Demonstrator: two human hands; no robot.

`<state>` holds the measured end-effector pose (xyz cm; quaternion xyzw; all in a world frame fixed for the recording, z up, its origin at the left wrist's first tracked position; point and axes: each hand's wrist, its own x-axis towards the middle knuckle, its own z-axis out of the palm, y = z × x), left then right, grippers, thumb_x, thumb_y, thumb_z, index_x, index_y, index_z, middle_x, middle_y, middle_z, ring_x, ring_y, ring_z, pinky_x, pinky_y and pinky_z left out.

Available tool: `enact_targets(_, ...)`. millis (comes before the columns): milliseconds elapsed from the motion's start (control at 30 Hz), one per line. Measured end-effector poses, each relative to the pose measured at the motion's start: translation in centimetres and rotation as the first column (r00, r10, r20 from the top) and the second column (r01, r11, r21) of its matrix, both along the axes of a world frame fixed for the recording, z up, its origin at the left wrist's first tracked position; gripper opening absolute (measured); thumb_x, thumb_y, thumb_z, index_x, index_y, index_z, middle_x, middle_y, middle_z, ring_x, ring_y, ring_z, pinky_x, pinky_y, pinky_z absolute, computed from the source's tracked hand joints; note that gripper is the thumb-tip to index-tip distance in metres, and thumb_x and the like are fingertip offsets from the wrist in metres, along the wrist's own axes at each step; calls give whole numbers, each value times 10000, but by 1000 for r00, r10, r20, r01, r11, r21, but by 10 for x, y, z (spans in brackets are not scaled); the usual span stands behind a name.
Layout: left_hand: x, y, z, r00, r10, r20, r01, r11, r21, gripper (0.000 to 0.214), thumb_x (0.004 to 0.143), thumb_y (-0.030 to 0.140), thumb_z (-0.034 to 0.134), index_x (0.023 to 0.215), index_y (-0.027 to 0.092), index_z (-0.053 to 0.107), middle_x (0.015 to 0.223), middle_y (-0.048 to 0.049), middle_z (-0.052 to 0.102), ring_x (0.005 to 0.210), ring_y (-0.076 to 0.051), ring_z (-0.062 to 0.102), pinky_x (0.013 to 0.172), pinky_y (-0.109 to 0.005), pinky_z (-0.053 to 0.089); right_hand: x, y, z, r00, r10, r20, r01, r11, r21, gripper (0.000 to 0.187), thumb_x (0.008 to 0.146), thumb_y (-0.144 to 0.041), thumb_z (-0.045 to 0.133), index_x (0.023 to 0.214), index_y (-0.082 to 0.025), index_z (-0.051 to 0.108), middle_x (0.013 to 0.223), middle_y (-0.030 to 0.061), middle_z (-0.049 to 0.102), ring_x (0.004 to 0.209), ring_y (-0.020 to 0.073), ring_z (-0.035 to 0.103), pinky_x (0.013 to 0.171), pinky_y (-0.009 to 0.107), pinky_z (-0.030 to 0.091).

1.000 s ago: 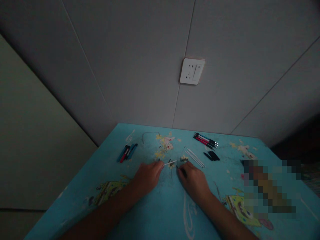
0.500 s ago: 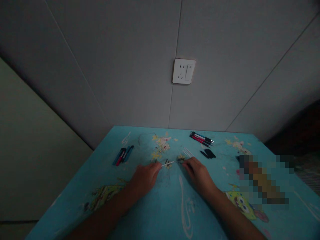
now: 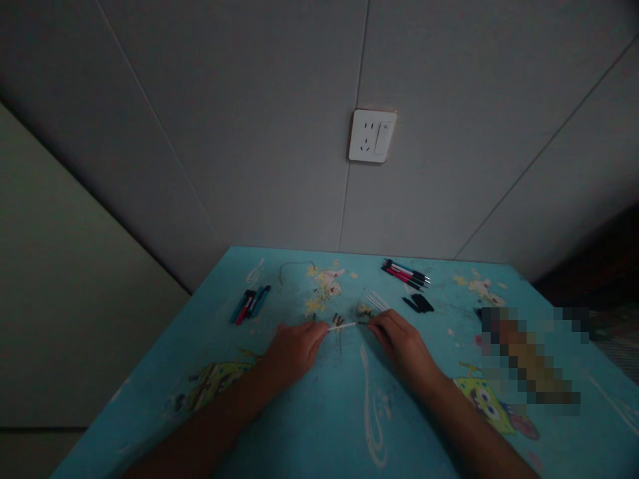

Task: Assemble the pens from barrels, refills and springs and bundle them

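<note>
Both of my hands rest on a turquoise cartoon-print table (image 3: 319,426) in dim light. My left hand (image 3: 294,349) is closed, its fingertips pinching a thin white refill (image 3: 342,326) that points right. My right hand (image 3: 402,342) is curled, and its fingertips touch the refill's right end, beside a small pile of pale springs or bits (image 3: 364,311). Several more white refills (image 3: 377,301) lie just beyond my right hand. A few tiny dark parts (image 3: 338,320) lie under the refill.
Red, blue and black pen barrels (image 3: 249,305) lie at the left. Assembled pens (image 3: 405,273) lie at the back right, with black caps (image 3: 419,303) in front of them. A wall socket (image 3: 372,136) sits above. A blurred patch (image 3: 529,356) covers the right side of the table.
My right hand moved from the table centre up toward the loose refills, then its fingertips came to the end of the refill that my left hand holds. The left hand barely moved.
</note>
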<state>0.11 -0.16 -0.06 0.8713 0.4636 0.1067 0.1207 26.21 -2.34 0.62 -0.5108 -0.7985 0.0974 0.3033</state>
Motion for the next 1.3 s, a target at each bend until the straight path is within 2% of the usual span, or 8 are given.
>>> enact_targets(300, -1, 0, -1, 1000, 11, -18, -11, 1000, -18, 291, 1021, 264, 343, 1178, 255, 587, 1039, -41, 699, 936, -206, 656, 789, -313, 423, 1, 1, -1, 999, -6, 50, 6, 1000, 0, 238, 1004, -314, 457, 988, -194, 661, 912, 87, 636, 857, 218, 621, 826, 373, 516)
enact_targets(500, 1, -3, 0, 1000, -1, -25, 0, 1000, -29, 290, 1024, 271, 340, 1138, 251, 606, 1002, -46, 703, 935, -214, 654, 817, -337, 411, 3, 1, -4, 998, -7, 65, 8, 1000, -12, 235, 1005, -313, 460, 982, -191, 660, 913, 86, 637, 872, 218, 620, 836, 373, 513)
enact_targets(700, 1, -4, 3, 999, -28, -38, 27, 999, -32, 288, 1019, 271, 343, 1130, 250, 609, 983, -53, 698, 927, -216, 649, 829, -344, 415, 0, 0, -1, 1000, 22, -20, -23, 999, -30, 216, 998, -307, 467, 988, -209, 659, 920, 84, 637, 855, 212, 619, 819, 367, 515)
enact_targets(933, -2, 0, -2, 998, -49, -45, 49, 999, 0, 305, 1006, 258, 349, 1162, 258, 612, 949, -53, 690, 893, -204, 641, 804, -312, 438, -1, -1, 4, 974, 79, -212, -100, 991, -90, 192, 992, -309, 481, 938, -215, 640, 895, 60, 639, 841, 186, 612, 779, 323, 515)
enact_targets(1133, -6, 1, -8, 992, -110, -55, 111, 994, 22, 303, 1005, 263, 357, 1167, 283, 612, 979, -34, 693, 874, -208, 655, 753, -315, 427, -7, -5, 11, 967, 111, -228, -144, 981, -133, 177, 987, -310, 503, 934, -210, 639, 901, 48, 634, 861, 173, 612, 795, 298, 505)
enact_targets(1300, -7, 2, -10, 989, -129, -67, 131, 991, 27, 322, 1006, 257, 336, 1185, 277, 604, 1031, -41, 700, 878, -206, 660, 743, -313, 424, -13, -8, 8, 963, 105, -249, -146, 978, -150, 157, 979, -310, 522, 960, -217, 647, 908, 37, 633, 868, 166, 612, 801, 289, 500)
